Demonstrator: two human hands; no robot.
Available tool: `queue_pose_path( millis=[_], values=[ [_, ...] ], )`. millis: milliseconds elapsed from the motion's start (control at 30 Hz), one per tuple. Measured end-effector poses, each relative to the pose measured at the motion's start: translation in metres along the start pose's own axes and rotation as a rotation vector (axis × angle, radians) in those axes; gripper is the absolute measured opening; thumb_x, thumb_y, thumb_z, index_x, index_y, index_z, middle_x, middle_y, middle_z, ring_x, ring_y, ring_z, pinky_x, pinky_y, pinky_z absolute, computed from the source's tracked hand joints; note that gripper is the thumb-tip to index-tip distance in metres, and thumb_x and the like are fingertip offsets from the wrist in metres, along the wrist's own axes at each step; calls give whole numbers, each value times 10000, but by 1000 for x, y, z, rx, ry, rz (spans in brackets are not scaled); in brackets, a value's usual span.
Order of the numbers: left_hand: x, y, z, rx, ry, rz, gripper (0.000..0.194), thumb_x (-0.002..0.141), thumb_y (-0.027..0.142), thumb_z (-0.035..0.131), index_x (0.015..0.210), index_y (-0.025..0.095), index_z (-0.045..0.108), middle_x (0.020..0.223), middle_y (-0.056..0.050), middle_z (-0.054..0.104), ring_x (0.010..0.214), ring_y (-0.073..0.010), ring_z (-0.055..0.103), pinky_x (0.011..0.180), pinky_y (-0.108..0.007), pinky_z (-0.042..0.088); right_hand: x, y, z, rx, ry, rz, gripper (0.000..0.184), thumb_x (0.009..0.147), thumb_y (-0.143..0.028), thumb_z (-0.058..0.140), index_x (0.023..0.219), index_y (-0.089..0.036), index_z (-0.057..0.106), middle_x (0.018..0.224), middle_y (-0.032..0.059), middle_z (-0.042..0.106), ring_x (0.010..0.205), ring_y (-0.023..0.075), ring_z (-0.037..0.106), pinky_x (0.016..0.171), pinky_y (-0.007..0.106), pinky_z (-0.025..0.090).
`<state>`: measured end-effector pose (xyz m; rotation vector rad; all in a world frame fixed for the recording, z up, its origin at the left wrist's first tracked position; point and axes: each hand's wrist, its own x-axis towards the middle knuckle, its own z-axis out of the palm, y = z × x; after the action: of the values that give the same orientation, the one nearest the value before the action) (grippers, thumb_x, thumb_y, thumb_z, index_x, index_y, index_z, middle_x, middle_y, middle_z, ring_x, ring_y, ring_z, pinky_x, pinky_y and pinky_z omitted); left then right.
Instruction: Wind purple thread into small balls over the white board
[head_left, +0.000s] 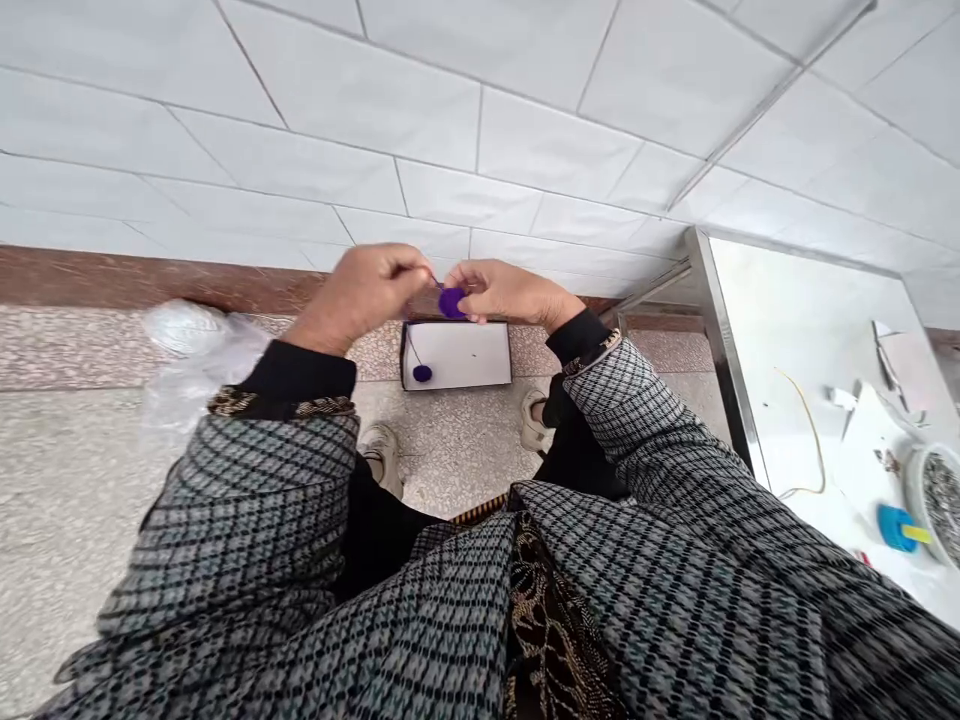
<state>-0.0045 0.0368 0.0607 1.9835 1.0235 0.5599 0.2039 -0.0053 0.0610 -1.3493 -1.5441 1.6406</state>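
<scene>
A person in a checked jacket (262,530) with black cuffs works a purple ball (450,303) between two bare hands above a shallow box (476,360). The ball sits at the fingertips of the right hand (510,293), thumb against its near side and forefinger by its upper edge, closed to a small gap that the ball fills. Most of its face shows, jutting out toward the other hand. The left hand (367,295) is drawn into a tight pinch, thumb against forefinger, with a short length of yarn (436,283) running from its tips to the ball; those tips stand just beside the ball, apart from it. The remaining fingers of the left hand curl toward the palm.

Below, a second ball (422,374), darker purple, rests inside the box near its left end, a thin strand (413,345) rising from it toward the left hand; where the strand ends cannot be made out. The box, white within and dark at the rim, lies on a speckled floor (457,440) beyond the person's pale shoes (383,458), close to a tiled wall (420,110). At left lies a clear plastic bag (202,385) beside a round white bundle (186,327). At right, a white table (750,290) with a metal edge bears a yellow cord (814,435), a blue object (892,527) and a bowl (913,490) of small grey pieces.
</scene>
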Motion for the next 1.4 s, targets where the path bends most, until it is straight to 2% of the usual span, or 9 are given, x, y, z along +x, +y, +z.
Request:
queue_pose_path(
  millis=[167, 300, 533, 667, 800, 1000, 1100, 1267, 1400],
  values=[
    [2, -3, 8, -34, -148, -43, 221, 859, 336, 556, 816, 182, 709, 734, -9, 655, 724, -167, 542, 780, -317, 428, 9, -6, -5, 337, 267, -262, 155, 1011, -122, 600, 1095, -186, 487, 909, -44, 579, 726, 36, 608, 744, 178, 512],
    [-4, 7, 15, -107, -371, 121, 208, 850, 314, 601, 766, 175, 730, 735, 7, 664, 738, -137, 590, 809, -287, 445, 13, -3, -9, 39, 490, -207, 88, 1010, -161, 599, 1029, -171, 513, 942, -13, 559, 827, 72, 626, 778, 196, 511],
    [-5, 11, -6, -26, 93, -88, 183, 909, 198, 553, 825, 93, 677, 699, 27, 525, 706, -75, 423, 814, -266, 395, -7, -10, -3, -101, -82, -101, 227, 858, -68, 693, 1009, -177, 563, 830, -36, 583, 682, 78, 537, 643, 195, 470],
    [-1, 10, 1, -22, -95, -122, 181, 902, 190, 571, 836, 107, 717, 712, 17, 589, 705, -93, 489, 814, -279, 422, 0, -13, -5, 278, 187, -306, 201, 973, -112, 597, 1107, -193, 471, 872, -59, 535, 706, 37, 561, 725, 182, 499],
    [-1, 5, 10, -121, -358, 36, 167, 860, 251, 632, 789, 136, 730, 754, 7, 628, 791, -132, 607, 846, -284, 467, 5, -7, -4, 113, 336, -217, 166, 970, -163, 640, 1040, -192, 493, 905, -34, 551, 763, 57, 583, 715, 178, 483],
    [2, -16, 0, -168, -43, -36, 198, 873, 295, 604, 809, 136, 702, 706, 8, 548, 773, -145, 604, 810, -291, 488, -9, -6, -4, 74, -58, -104, 428, 763, -279, 878, 999, -201, 529, 867, -30, 591, 689, 79, 549, 636, 205, 485],
    [4, -14, 4, -170, -23, -72, 181, 867, 282, 587, 816, 159, 709, 672, 7, 559, 683, -137, 557, 738, -275, 470, -10, -13, -6, 292, 84, -197, 466, 787, -390, 864, 1023, -211, 504, 918, -13, 578, 715, 81, 567, 664, 223, 510],
    [-2, 6, 16, -133, -382, 111, 181, 839, 283, 604, 758, 183, 731, 713, -2, 663, 702, -141, 578, 751, -271, 465, 1, -7, -4, 269, 365, -142, 306, 838, -266, 750, 996, -223, 491, 872, -24, 568, 728, 91, 564, 685, 227, 511],
    [-4, 1, 9, -174, -250, 96, 194, 849, 310, 616, 740, 176, 703, 739, -18, 678, 729, -150, 599, 732, -269, 474, 0, 2, -2, -103, 289, -29, 231, 779, -120, 694, 919, -204, 531, 771, -47, 571, 669, 94, 503, 609, 217, 420]
  ],
)
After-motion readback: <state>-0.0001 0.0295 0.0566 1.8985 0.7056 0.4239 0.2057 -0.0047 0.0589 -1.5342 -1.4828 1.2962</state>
